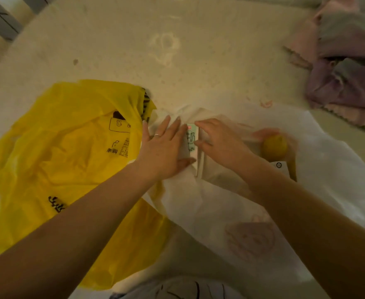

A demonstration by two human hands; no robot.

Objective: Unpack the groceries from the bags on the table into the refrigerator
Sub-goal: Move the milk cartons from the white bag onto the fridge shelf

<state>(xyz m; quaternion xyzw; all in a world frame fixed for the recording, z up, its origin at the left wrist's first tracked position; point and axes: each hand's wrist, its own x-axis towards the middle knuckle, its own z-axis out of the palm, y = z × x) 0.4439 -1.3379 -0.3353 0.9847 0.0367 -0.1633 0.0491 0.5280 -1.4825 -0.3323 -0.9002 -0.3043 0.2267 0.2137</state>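
Two hands (190, 145), one carton (191, 139), two bags (69, 158).

Both hands at white bag (242, 201) mouth: left hand (162, 152) flat on film, right hand (222, 141) pinching milk carton (191, 140); yellow bag (58, 158) alongside.

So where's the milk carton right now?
Head view, centre: the milk carton sits at the white bag's mouth, between both hands, left of the yellow fruit.

The yellow bag (54, 152) is thin, crinkled plastic with black print. Just beside it, the white bag (328, 169) is translucent, matt film. The milk carton (191, 140) looks like smooth printed cardboard. The tabletop (177, 50) is pale, faintly patterned.
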